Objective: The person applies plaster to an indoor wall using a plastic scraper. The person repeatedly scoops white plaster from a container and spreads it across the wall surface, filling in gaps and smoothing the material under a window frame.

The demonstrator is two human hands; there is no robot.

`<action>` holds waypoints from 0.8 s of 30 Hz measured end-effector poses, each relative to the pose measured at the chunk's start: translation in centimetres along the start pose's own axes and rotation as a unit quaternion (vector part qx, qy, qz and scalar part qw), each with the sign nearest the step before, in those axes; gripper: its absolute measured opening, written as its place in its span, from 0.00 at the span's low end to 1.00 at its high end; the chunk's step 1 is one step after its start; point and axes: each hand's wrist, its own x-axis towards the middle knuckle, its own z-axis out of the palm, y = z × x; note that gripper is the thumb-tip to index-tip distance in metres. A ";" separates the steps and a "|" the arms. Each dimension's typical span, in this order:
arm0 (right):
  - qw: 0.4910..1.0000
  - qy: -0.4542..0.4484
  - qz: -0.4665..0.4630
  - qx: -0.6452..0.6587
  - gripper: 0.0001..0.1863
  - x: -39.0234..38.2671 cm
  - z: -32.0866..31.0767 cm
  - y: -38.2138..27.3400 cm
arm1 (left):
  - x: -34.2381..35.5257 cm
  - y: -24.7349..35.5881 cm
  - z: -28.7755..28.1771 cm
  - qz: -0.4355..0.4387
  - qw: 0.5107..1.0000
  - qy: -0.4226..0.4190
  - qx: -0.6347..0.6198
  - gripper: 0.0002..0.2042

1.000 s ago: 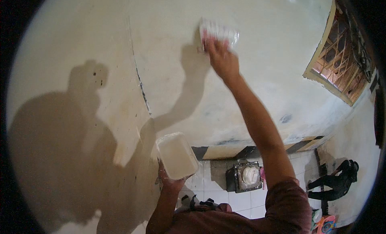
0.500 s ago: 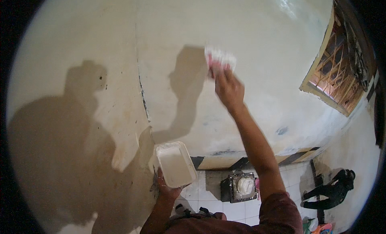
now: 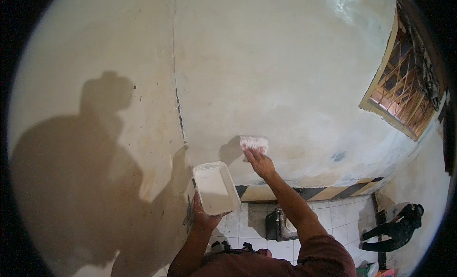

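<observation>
My right hand (image 3: pixel 263 165) is closed on a wide, flat scraper (image 3: pixel 255 143), pinkish and smeared with white. Its broad edge points up against or just off the pale wall (image 3: pixel 290 81); contact is hard to tell. To the left and lower, my left hand (image 3: pixel 205 219) grips the lower end of a rectangular tub (image 3: pixel 233 185) from beneath. Cream-white paste coats the tub inside and crusts its rim. Part of the left fingers is hidden behind the tub.
A dark crack (image 3: pixel 179 108) runs down the wall. At right are a barred window (image 3: pixel 397 81) and another person in dark clothes (image 3: pixel 400 227). Below, a dark box (image 3: pixel 271 224) stands on white floor tiles (image 3: pixel 333 215), partly behind my right arm.
My right hand has come down the wall with the scraper, from high up to near the tub's level. The left hand and tub have shifted slightly right and up in view.
</observation>
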 end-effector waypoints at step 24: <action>0.682 -0.025 0.500 0.534 0.09 -4.0 -19.0 -6.8 | 4.1 -6.4 4.6 -0.152 0.983 -0.103 -0.015 0.40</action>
